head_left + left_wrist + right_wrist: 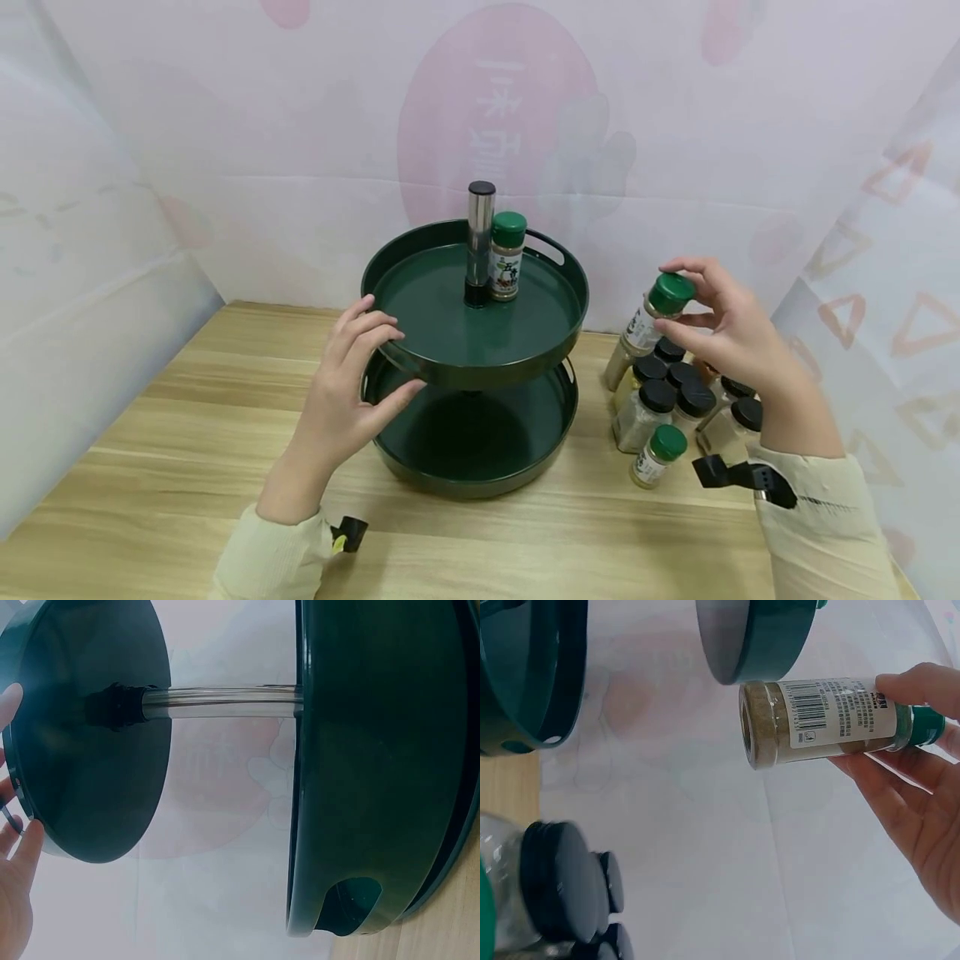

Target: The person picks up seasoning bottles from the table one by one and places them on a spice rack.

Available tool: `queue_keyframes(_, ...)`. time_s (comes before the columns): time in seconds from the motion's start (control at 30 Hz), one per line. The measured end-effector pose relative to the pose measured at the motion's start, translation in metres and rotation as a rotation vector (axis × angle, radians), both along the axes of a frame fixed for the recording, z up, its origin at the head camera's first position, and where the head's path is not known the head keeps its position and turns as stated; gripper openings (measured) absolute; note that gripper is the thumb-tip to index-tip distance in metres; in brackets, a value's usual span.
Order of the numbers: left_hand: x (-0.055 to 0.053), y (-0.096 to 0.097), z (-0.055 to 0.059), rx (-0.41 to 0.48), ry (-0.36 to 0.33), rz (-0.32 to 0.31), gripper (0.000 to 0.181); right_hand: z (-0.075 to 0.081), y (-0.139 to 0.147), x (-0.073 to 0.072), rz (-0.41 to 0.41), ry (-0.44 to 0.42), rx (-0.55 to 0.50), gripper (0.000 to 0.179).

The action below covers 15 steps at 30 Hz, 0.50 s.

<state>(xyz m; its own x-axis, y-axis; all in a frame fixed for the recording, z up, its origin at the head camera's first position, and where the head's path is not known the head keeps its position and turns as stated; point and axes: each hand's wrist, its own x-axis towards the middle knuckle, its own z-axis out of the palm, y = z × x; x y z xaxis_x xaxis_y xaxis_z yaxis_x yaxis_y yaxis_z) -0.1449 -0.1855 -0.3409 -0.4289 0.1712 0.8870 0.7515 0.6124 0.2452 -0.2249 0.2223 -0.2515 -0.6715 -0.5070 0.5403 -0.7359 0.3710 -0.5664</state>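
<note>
While the right hand (723, 321) pinches a green-capped spice jar (641, 332) of brown powder between thumb and fingers, holding it tilted at 3 o'clock of the two-tier tray stand, the left hand (348, 392) touches the upper tray (420, 308) at its 8 o'clock rim, fingers spread wide from the thumb. That green tray carries a five-spice jar (506, 271), filled with reddish-brown powder, just on the 3 o'clock side of the metallic pole (480, 237). Beneath sits the lower tray (472, 487), on the wooden surface (465, 550). Between 3 and 4 o'clock of the stand cluster black-capped jars (641, 423), one holding whitish granules, another something yellow. At 4 o'clock stands a smaller green-capped bottle (651, 467) with yellowish contents.
</note>
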Motion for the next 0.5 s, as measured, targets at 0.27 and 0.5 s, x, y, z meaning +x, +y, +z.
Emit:
queue_keyframes(0.27,0.001,-0.001,-0.001,-0.001,-0.007,0.009,0.055,0.018,-0.022,-0.015,0.018,0.053,-0.044,0.062)
queue_keyframes(0.5,0.0,0.0,-0.001,-0.001,-0.001,0.009,0.054,0.032,-0.035,-0.025,0.033,0.064,-0.078,0.061)
